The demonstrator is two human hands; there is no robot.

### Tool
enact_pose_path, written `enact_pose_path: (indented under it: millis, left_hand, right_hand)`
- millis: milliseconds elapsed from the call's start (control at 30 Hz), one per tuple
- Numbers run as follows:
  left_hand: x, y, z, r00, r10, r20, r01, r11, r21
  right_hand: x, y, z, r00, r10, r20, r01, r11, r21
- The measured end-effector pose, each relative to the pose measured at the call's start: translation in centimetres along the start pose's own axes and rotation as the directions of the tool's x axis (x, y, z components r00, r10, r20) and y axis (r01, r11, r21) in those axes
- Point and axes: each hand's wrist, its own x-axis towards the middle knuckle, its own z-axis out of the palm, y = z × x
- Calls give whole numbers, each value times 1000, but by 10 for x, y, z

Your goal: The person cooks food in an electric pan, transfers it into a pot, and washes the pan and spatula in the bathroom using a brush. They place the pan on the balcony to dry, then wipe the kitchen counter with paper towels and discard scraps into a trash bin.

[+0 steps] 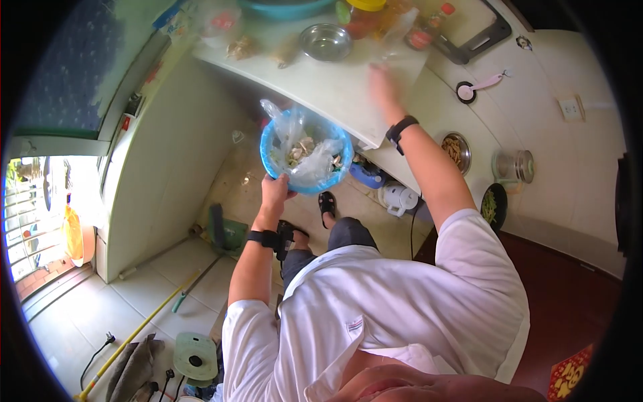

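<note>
My left hand (274,191) is closed on the near left rim of a round blue bin (268,157). Clear plastic bags (315,171) line the bin, and pale scraps (301,147) that look like garlic skins lie inside. The bin is held just below the front edge of a white countertop (295,84). Over the right part of that countertop is my right hand (383,84), smeared by motion, so its fingers cannot be made out. A metal bowl (325,43) stands on the counter to the left of my right hand.
Bottles and jars (429,27) stand at the counter's back right, near a dark-handled tool (479,43). To the right are a bowl of brown food (455,153) and a pan of greens (494,206). A white kettle (400,198) stands below. A yellow pole (144,325) lies at lower left.
</note>
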Motion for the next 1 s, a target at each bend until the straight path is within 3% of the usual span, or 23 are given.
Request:
enact_pose_path:
  millis: [67, 133, 200, 267, 333, 400, 433, 467, 533, 633, 700, 800, 867, 933, 1000]
  left_hand:
    - [-1, -1, -2, 1000, -5, 16, 5, 1000, 12]
    - [-1, 4, -5, 1000, -3, 21, 3, 1000, -13]
    - [2, 2, -7, 1000, 9, 24, -9, 1000, -15]
    - [2, 3, -10, 999, 36, 28, -36, 999, -2]
    - [3, 7, -19, 998, 36, 47, -36, 999, 13]
    - [6, 7, -30, 997, 31, 65, -33, 999, 17]
    - [5, 6, -36, 997, 16, 78, -18, 1000, 16]
    - [5, 7, -42, 996, 22, 85, -23, 1000, 16]
    - [0, 10, -45, 994, 46, 104, -52, 997, 50]
    - [9, 5, -56, 994, 50, 92, -56, 996, 70]
    - [7, 8, -59, 995, 50, 86, -56, 996, 74]
    - [13, -6, -62, 996, 34, 81, -38, 999, 39]
    - [24, -5, -64, 997, 41, 70, -48, 994, 97]
    - [34, -16, -67, 996, 63, 58, -66, 996, 56]
    - [33, -4, -55, 996, 64, 56, -73, 983, 169]
  right_hand:
    - [-25, -36, -11, 993, -13, 119, -4, 989, 146]
    - [-57, -58, -13, 966, -256, 25, 244, 945, 217]
    - [-87, -98, -36, 962, -231, 148, 167, 921, 351]
    - [-115, -118, -40, 842, -387, 375, 226, 885, 406]
    - [-140, -135, -30, 885, -248, 394, -33, 811, 584]
    - [-131, -132, -27, 937, -182, 298, -59, 758, 649]
    - [-114, -134, -41, 860, 88, 502, -487, 432, 759]
    - [-93, -135, -55, 648, 228, 727, -739, -44, 673]
    - [-48, -120, -79, 658, 423, 623, -730, 155, 666]
    - [0, -80, -56, 714, 425, 556, -666, 167, 727]
    - [24, -72, -49, 544, 490, 681, -776, -15, 631]
    - [33, -68, -41, 473, 591, 654, -799, -24, 601]
    - [34, -51, -22, 550, 570, 610, -756, 29, 655]
    - [31, -53, -30, 541, 555, 632, -749, -24, 662]
    - [39, -54, -68, 650, 507, 566, -705, 125, 698]
